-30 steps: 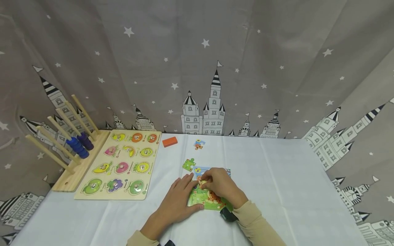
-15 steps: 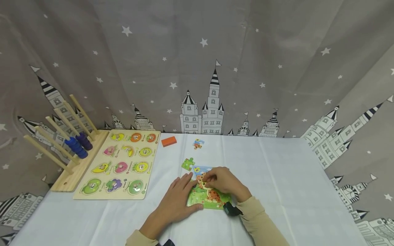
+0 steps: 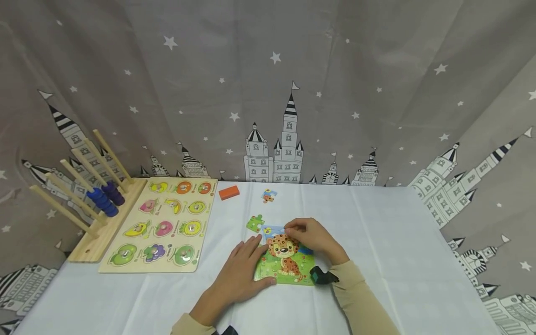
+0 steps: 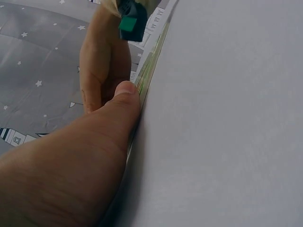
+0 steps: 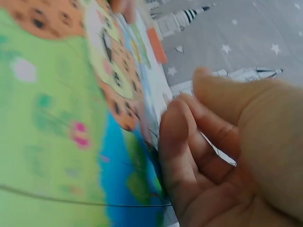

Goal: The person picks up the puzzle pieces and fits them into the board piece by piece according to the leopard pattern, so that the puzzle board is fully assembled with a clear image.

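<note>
A small jigsaw puzzle (image 3: 284, 272) with a spotted leopard cub on green lies on the white cloth. My left hand (image 3: 240, 274) rests along its left side, fingers extended and thumb at the lower edge. Over the puzzle's upper right part is my right hand (image 3: 316, 239), its fingers loosely bent; they hide that area. In the right wrist view my right hand (image 5: 213, 151) touches the puzzle's surface, and no piece shows between the fingers. A green puzzle piece (image 3: 254, 223) lies just beyond the upper left corner. Farther back is a blue and orange puzzle piece (image 3: 269, 195).
A red block (image 3: 229, 193) lies near the back edge of the table. To the left is a wooden fruit peg board (image 3: 200, 251), beside a wooden stand (image 3: 85, 249) with upright pegs and blue and purple rings. A grey castle-print curtain (image 3: 201, 70) hangs behind.
My right hand has moved from the cub's face up and right to the puzzle's upper right part, uncovering the face. My left hand stays in place.
</note>
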`<move>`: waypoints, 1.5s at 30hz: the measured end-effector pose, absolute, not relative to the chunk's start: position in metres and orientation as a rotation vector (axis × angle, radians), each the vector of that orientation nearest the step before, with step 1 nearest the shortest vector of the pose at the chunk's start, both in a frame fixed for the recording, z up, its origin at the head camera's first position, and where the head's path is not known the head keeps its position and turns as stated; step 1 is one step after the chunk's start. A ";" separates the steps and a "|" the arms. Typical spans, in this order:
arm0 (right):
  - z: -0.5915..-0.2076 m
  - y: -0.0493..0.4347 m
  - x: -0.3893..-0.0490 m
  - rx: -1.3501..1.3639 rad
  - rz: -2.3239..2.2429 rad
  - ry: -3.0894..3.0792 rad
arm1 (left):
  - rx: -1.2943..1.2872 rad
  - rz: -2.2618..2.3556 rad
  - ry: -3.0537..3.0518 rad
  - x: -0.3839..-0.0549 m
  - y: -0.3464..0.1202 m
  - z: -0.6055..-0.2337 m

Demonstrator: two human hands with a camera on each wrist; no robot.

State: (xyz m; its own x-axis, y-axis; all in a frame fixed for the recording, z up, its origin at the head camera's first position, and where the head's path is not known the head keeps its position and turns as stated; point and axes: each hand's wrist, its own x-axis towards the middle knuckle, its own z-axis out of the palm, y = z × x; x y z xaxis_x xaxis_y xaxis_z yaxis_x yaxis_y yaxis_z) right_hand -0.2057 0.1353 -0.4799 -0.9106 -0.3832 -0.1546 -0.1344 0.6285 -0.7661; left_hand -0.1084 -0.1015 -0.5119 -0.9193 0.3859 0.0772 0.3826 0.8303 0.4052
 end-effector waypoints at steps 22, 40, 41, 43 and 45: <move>-0.487 0.073 -0.304 -0.183 -1.093 2.800 | 0.667 0.657 2.981 -0.105 -0.101 -0.512; -0.478 0.079 -0.284 -0.269 -1.271 2.698 | 0.648 0.636 3.018 -0.105 -0.103 -0.509; -0.476 0.083 -0.276 -0.319 -1.260 2.671 | 0.642 0.639 3.015 -0.105 -0.103 -0.510; -0.473 0.092 -0.260 -0.403 -1.243 2.607 | 0.632 0.650 3.012 -0.105 -0.102 -0.510; -0.473 0.097 -0.246 -0.475 -1.215 2.570 | 0.625 0.658 3.009 -0.106 -0.102 -0.511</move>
